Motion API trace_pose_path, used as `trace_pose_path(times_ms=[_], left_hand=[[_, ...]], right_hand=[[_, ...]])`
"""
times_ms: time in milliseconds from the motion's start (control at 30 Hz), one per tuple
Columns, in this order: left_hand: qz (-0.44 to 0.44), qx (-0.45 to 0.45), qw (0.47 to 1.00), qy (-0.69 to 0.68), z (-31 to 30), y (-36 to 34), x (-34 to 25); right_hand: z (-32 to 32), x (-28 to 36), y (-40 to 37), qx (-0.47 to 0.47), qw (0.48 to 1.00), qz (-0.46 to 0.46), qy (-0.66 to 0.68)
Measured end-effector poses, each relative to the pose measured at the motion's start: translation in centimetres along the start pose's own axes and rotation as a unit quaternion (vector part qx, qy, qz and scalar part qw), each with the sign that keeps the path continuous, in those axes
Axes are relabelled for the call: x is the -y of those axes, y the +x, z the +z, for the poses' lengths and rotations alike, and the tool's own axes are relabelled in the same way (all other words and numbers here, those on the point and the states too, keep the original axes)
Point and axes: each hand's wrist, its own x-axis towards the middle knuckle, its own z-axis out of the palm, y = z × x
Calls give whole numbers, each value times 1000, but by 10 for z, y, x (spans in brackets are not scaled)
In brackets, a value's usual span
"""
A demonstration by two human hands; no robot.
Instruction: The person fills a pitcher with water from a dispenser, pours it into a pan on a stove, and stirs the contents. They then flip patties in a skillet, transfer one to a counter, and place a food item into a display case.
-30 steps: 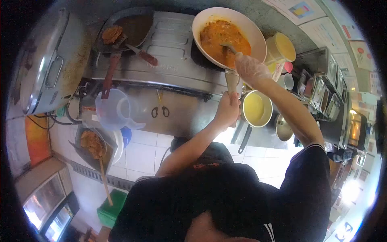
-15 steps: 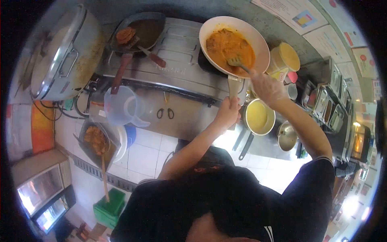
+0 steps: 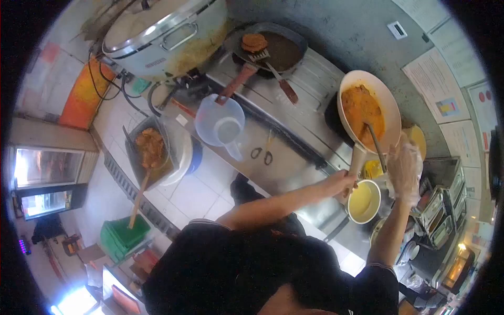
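My left hand is closed around the light handle of a white-lined frying pan. Orange-red sauce with chunks lies in the tilted pan. A spatula rests with its head in the sauce and its handle over the near rim. To the right of that handle is my right hand, in a clear plastic glove. Its fingers look loosely apart near a yellowish tub, somewhat blurred, with nothing visible in them. Below the pan handle stands a pot of yellow liquid.
A dark square pan holds a browned patty and a slotted turner. Left of it stands a large steel cooker. A clear jug and scissors lie nearer. Metal containers stand at right.
My right hand has come off the spatula and moved to its right; the spatula now leans in the pan. My left hand still grips the pan handle. The camera view has turned.
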Motion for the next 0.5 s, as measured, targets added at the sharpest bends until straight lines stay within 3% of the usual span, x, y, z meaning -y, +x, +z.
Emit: trace_pose_path(times_ms=[133, 167, 200, 267, 300, 367, 400, 433, 500], left_hand=[[23, 59, 998, 22, -17, -37, -22], [19, 75, 996, 32, -22, -41, -21], [12, 84, 996, 31, -27, -53, -21], [120, 67, 987, 80, -39, -78, -21], [155, 61, 981, 94, -47, -89, -21], [43, 61, 985, 155, -76, -94, -19], [45, 56, 990, 118, -87, -103, -13], [42, 57, 991, 111, -94, -120, -27], [-65, 101, 976, 182, -105, -151, -56]], right_hand=[[-42, 128, 56, -102, 963, 91, 231], [-30, 150, 86, -95, 982, 42, 160], [-12, 168, 116, -69, 987, 44, 140], [44, 179, 181, 73, 983, 34, 162], [65, 186, 192, 76, 983, 38, 160], [89, 190, 211, 126, 941, 64, 307], [96, 193, 219, 144, 921, 74, 354], [101, 198, 223, 121, 912, 94, 381], [97, 211, 230, 97, 900, 117, 408]])
